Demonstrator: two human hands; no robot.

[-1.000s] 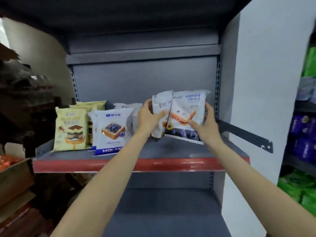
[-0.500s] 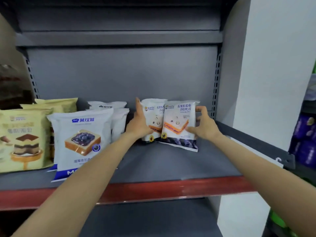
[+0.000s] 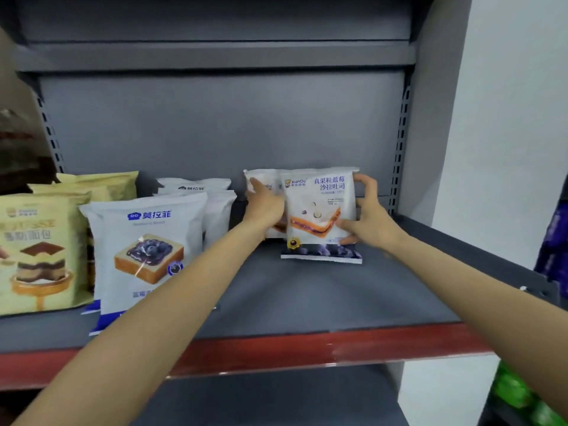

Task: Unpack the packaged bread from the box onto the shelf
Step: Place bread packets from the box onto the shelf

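Two white blueberry sandwich bread packs stand at the back of the grey shelf [image 3: 307,296]. The front pack [image 3: 319,210] stands upright with its bottom edge on the shelf. My right hand [image 3: 365,210] grips its right edge. The rear pack [image 3: 261,179] is mostly hidden behind the front one and behind my left hand [image 3: 266,204], which is closed on it. The box is out of view.
To the left stand white blueberry toast packs [image 3: 144,250] and yellow cake-bread packs [image 3: 37,250], in rows. The shelf has a red front lip [image 3: 307,348]. A white wall [image 3: 507,118] bounds the right side. Green packages [image 3: 516,392] sit at lower right.
Both packs went from held above the shelf to standing at its back. They now overlap, the right-hand pack in front. The camera came closer.
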